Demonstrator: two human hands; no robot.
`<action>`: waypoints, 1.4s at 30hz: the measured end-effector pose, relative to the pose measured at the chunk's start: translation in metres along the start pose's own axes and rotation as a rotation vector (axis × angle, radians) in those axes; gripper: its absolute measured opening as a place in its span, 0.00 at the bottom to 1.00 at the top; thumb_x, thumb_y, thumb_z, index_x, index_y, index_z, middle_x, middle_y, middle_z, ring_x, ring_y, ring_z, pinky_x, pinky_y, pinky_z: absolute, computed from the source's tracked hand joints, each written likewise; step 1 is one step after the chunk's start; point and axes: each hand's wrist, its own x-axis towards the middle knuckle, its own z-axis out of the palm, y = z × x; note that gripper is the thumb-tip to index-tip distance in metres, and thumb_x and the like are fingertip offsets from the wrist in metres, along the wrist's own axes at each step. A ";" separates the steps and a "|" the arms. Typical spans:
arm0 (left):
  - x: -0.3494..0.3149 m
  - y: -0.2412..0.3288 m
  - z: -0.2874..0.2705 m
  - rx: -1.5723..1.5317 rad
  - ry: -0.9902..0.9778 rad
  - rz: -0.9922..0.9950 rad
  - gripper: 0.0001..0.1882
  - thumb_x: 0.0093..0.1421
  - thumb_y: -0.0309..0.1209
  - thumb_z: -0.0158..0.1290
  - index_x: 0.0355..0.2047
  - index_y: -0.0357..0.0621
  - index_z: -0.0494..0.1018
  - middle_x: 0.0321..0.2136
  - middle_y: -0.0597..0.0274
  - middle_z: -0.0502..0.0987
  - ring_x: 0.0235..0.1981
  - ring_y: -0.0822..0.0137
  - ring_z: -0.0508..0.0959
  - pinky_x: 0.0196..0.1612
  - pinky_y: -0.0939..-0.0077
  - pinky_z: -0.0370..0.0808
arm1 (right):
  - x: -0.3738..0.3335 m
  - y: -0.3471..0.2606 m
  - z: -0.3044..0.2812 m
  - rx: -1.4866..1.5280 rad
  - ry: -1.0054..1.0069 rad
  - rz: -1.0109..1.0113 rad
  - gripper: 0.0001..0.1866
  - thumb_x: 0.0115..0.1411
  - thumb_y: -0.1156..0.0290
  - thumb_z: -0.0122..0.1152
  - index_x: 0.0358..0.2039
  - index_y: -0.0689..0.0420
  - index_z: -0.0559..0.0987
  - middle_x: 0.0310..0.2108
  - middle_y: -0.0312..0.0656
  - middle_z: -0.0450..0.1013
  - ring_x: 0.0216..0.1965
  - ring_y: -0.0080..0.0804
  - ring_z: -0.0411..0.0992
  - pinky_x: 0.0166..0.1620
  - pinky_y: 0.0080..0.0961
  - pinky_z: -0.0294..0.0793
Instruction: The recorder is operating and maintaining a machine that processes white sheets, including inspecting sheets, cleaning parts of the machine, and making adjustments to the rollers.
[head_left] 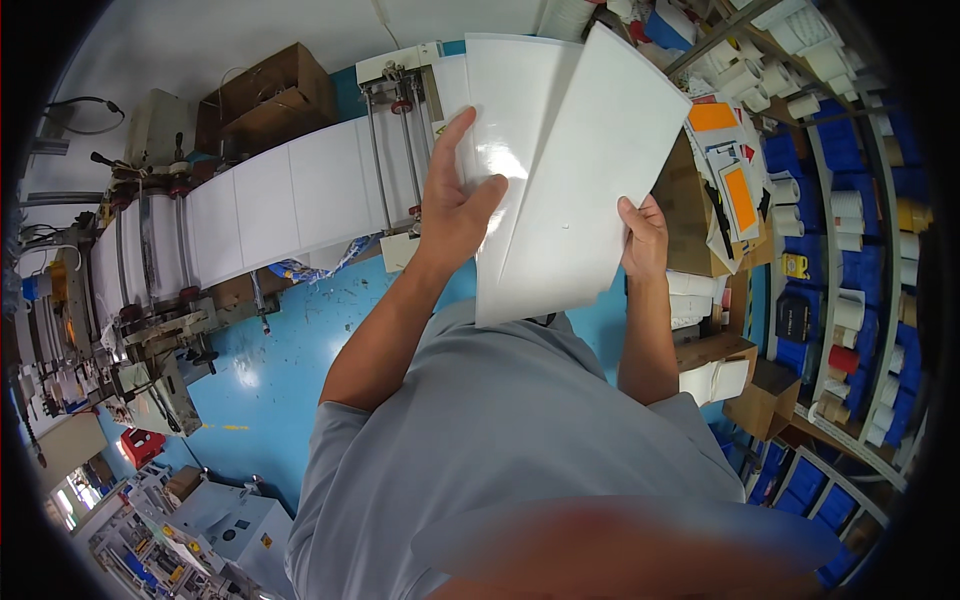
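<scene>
Two glossy white sheets fan apart in front of me. The right sheet [605, 160] overlaps the left sheet [515, 130], which catches a bright reflection. My left hand [455, 205] is at the left sheet's edge, with its thumb over the front and one finger stretched up along the side; the other fingers are hidden. My right hand [645, 238] pinches the right sheet's lower right edge, thumb in front and fingertips partly behind. A small mark shows on the right sheet's surface.
A long white web [265, 200] runs through a roller machine [150, 260] on the left. Behind it stands an open cardboard box [270, 95]. Shelves with rolls and blue bins [850, 220] line the right. A carton [690, 205] with orange-marked papers [738, 195] stands beside my right hand.
</scene>
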 end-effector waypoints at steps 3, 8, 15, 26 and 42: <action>0.000 0.002 0.000 0.157 0.012 0.030 0.37 0.56 0.25 0.57 0.63 0.41 0.52 0.58 0.51 0.58 0.57 0.62 0.64 0.57 0.70 0.67 | 0.000 -0.002 -0.001 -0.015 -0.035 0.004 0.12 0.60 0.77 0.57 0.45 0.64 0.75 0.40 0.45 0.77 0.39 0.27 0.75 0.44 0.22 0.74; 0.000 0.003 0.000 0.190 0.016 0.019 0.36 0.58 0.27 0.56 0.63 0.39 0.52 0.59 0.49 0.57 0.59 0.61 0.63 0.58 0.68 0.67 | -0.001 0.001 -0.003 -0.081 -0.030 -0.001 0.13 0.60 0.76 0.57 0.46 0.64 0.75 0.41 0.45 0.76 0.39 0.27 0.75 0.45 0.22 0.74; 0.000 0.000 -0.008 0.122 0.030 0.053 0.34 0.59 0.25 0.55 0.63 0.43 0.54 0.57 0.51 0.60 0.55 0.64 0.66 0.55 0.71 0.70 | 0.000 -0.001 -0.003 -0.070 -0.025 -0.048 0.14 0.60 0.76 0.57 0.47 0.63 0.74 0.43 0.43 0.76 0.43 0.27 0.73 0.50 0.24 0.69; -0.004 0.014 -0.005 0.090 0.069 0.072 0.29 0.59 0.22 0.53 0.60 0.44 0.59 0.55 0.54 0.64 0.51 0.67 0.71 0.52 0.73 0.72 | 0.002 -0.004 -0.010 -0.092 -0.035 -0.066 0.16 0.61 0.75 0.55 0.50 0.63 0.72 0.46 0.44 0.74 0.45 0.28 0.72 0.52 0.26 0.67; -0.004 0.008 -0.008 0.048 0.104 0.088 0.26 0.60 0.25 0.55 0.59 0.43 0.61 0.54 0.55 0.65 0.52 0.68 0.69 0.54 0.74 0.69 | 0.002 0.004 -0.014 -0.029 -0.048 -0.014 0.14 0.60 0.76 0.56 0.47 0.64 0.73 0.44 0.45 0.75 0.42 0.29 0.74 0.46 0.25 0.73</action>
